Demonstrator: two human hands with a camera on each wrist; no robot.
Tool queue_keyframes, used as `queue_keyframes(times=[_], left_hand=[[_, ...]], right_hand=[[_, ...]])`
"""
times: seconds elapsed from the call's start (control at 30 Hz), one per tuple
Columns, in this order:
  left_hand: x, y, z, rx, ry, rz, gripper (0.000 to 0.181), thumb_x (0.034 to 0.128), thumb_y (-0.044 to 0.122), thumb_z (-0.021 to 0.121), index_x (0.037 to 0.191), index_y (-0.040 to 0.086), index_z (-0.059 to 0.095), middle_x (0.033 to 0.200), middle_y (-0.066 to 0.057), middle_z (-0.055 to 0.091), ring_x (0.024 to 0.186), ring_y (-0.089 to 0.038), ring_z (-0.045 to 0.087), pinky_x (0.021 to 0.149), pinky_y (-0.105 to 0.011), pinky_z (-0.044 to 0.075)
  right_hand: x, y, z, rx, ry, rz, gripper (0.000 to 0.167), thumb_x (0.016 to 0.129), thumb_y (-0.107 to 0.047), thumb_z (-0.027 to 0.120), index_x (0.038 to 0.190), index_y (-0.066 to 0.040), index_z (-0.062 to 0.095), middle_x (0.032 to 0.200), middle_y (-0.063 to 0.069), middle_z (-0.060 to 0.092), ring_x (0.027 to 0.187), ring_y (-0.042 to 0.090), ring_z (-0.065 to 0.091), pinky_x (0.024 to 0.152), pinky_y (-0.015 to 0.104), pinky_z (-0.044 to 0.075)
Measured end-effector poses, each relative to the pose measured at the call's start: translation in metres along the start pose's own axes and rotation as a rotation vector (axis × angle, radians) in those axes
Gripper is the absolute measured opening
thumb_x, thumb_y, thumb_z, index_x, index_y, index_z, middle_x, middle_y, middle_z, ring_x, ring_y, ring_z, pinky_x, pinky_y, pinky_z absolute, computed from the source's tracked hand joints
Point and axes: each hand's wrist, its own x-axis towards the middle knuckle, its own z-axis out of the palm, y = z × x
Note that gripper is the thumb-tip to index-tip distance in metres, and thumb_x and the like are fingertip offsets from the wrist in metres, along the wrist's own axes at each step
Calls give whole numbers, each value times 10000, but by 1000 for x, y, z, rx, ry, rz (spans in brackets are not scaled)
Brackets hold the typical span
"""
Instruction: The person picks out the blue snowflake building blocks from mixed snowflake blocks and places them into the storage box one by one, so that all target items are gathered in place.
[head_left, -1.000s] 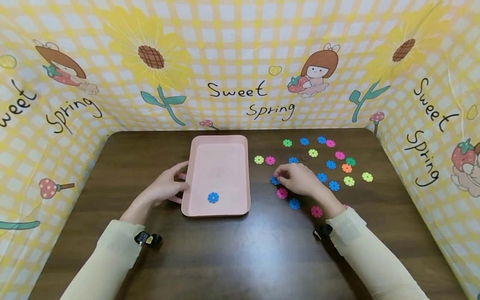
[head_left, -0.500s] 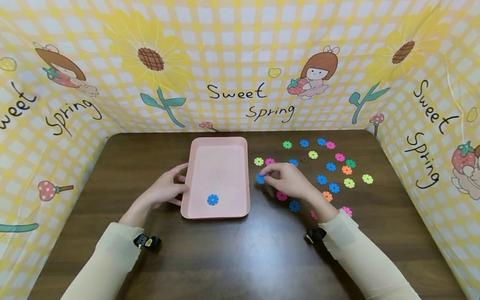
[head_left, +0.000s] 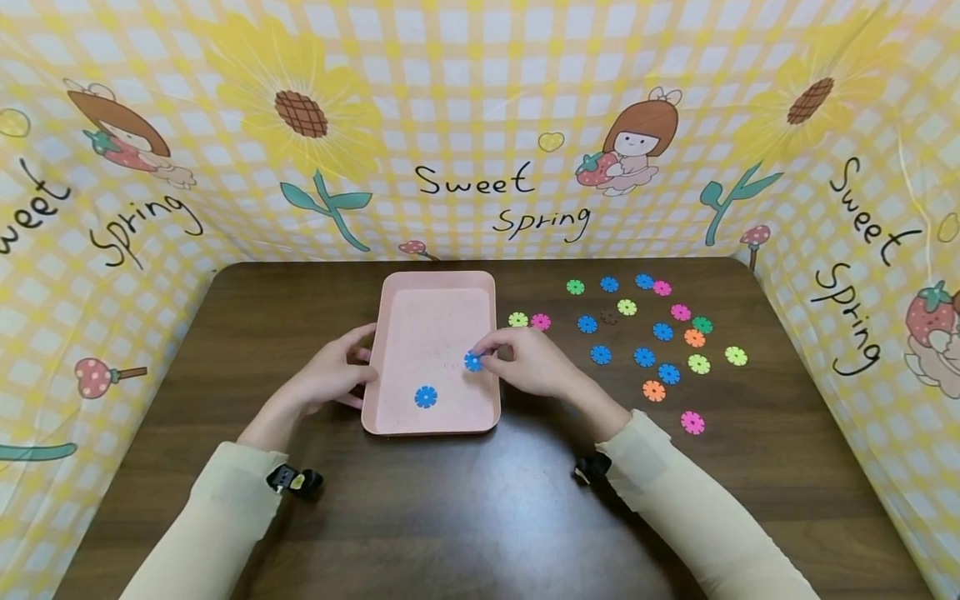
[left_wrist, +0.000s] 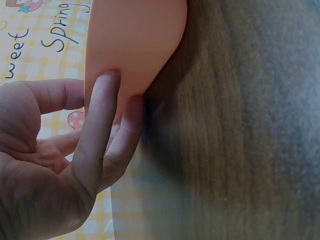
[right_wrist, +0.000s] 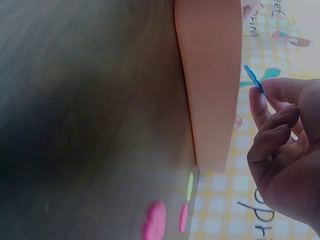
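R hand (head_left: pixel 525 362) pinches blue disc (head_left: pixel 472 361) over tray (head_left: pixel 427 333), L hand (head_left: pixel 326 377) spread against it; prob. loading, next needs lowering & release

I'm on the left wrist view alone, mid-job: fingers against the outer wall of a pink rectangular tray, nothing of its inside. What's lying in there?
Observer: In the head view, one flat blue notched disc lies in the pink rectangular tray, toward its near end.
Operator: Got it. Is anything being held over the tray right now?
Observer: Yes, the right hand pinches a second blue notched disc above the tray's right side.
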Motion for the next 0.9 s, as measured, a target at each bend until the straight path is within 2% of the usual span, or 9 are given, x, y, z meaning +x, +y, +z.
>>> queue_keyframes(times=[0.17,0.37,0.5,0.63,0.9], left_hand=[[0,0,0,2,-4,2,838,956,15,603,1671,166,193,1331,-276,437,1025,-353,660,686,-481,636],[0,0,-1,4,-6,10,841,956,15,601,1673,172,190,1324,-275,441,1017,-344,662,684,-482,636],[0,-1,-1,1,-10,10,842,959,17,600,1674,177,185,1333,-279,441,1025,-348,662,688,-483,636],[0,-1,-1,0,-12,9,841,961,19,600,1674,177,183,1340,-283,445,1033,-356,662,690,-484,636],[0,0,-1,6,-5,4,837,962,26,600,1674,185,189,1339,-286,453,1032,-361,661,689,-487,635]], right_hand=[[10,-4,12,27,-13,-24,121,979,-130,709,1059,-143,798,940,-96,710,685,169,557,593,268,470],[24,-6,25,-11,-6,-34,112,966,-123,706,1033,-142,793,917,-97,703,842,93,596,702,246,496],[33,-12,32,-55,-14,-15,108,961,-129,705,1029,-145,788,913,-93,695,872,90,602,762,246,504],[41,-19,38,-39,-43,-12,116,961,-113,709,1042,-117,791,911,-66,702,880,112,605,782,248,505],[50,-24,53,-72,-118,17,125,967,-157,718,1055,-124,801,865,-107,714,841,79,619,759,218,508]])
